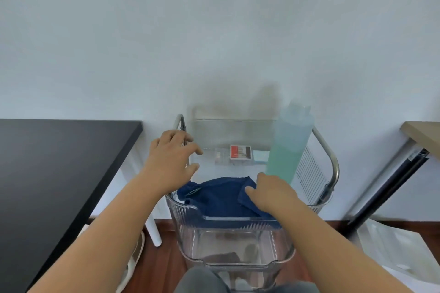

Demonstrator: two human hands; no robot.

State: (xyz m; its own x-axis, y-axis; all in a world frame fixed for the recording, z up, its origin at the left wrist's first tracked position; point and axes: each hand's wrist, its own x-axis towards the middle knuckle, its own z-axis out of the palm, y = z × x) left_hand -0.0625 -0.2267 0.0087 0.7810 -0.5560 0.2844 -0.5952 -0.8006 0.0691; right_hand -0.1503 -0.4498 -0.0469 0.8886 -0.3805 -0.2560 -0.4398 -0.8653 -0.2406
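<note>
Grey trouser knees (202,280) fill the 6 o'clock edge of the head view, right against a clear plastic cart (238,219). Both forearms reach up from the bottom corners toward its top tray.

A dark blue cloth (214,200) lies crumpled in the near half of that tray. The right hand (271,195) grips the cloth's 3 o'clock end, with the thumb on top of a fold and the fingers curled under it. The left hand (170,157) is well apart from the right, at 10 o'clock from the cloth. Its fingers are spread and relaxed over the cart's left rim, holding nothing, just below the metal handle (179,121); whether it touches the rim cannot be told.

At 1 o'clock from the cloth a tall bottle (288,147) of pale green liquid stands in the tray. At 12 o'clock, against the tray's far wall, lies a small red and brown box (241,152).

A black table (59,162) stands at 9 o'clock from the cart and a wooden table (423,135) at 3 o'clock.
</note>
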